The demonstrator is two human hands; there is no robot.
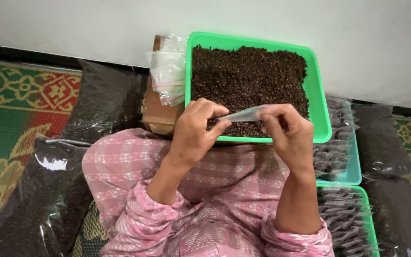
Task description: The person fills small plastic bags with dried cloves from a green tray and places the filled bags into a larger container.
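Over the near rim of the green tray [320, 95], both hands meet on a small clear plastic pouch [244, 114]. The left hand [193, 131] pinches the pouch's left end between thumb and curled fingers; the right hand [288, 133] grips its right end, fingers folded tight around the film. The pouch stretches flat between them, just above the tray's front edge, and whether it holds anything cannot be told, since the film is see-through and the dark heap shows behind it.

That heap, a mass of dark dried cloves [248, 76], fills the tray nearly to its walls; single pieces blur together. The hands cover part of the tray's near rim.

Left of the tray, a bundle of empty clear pouches [167, 71] leans against its wall, resting on a brown box [158, 116] that is mostly hidden beneath them and behind the left hand. Further left of the tray lie large clear bags of dark spice [48, 190], their far ends cut off by the frame, on a patterned mat [10, 109].

Right of the tray, a pale blue tray [353, 178] peeks out from under it, stacked with small filled packets [331, 157]; nearer the person, a second green tray [369, 214] of similar packets runs off the bottom edge. Below the tray, pink patterned clothing [205, 214] covers the lap and forearms.
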